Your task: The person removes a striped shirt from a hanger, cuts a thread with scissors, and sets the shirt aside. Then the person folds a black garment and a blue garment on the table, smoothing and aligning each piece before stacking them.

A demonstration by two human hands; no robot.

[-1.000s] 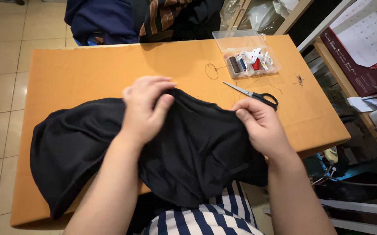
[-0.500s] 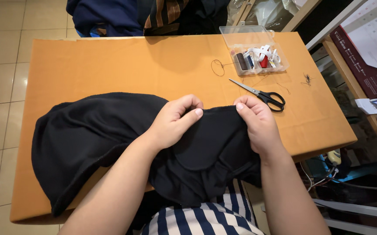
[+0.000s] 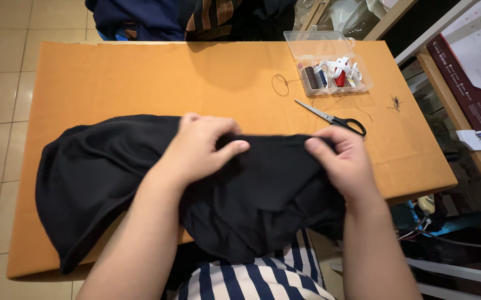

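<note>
Orange worktop (image 3: 140, 78): we have the black garment (image 3: 112, 166) spread from its left part to the near edge, long axis left-right, the bulk trailing left. Both hands pinch its top edge, left hand (image 3: 201, 147) and right hand (image 3: 343, 161) closed on cloth. Scissors (image 3: 332, 118) and sewing box (image 3: 329, 69) lie beyond, untouched; no stitching visibly started, we judge.

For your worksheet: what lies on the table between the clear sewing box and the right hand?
In the head view, black-handled scissors lie between sewing box and right hand.
</note>
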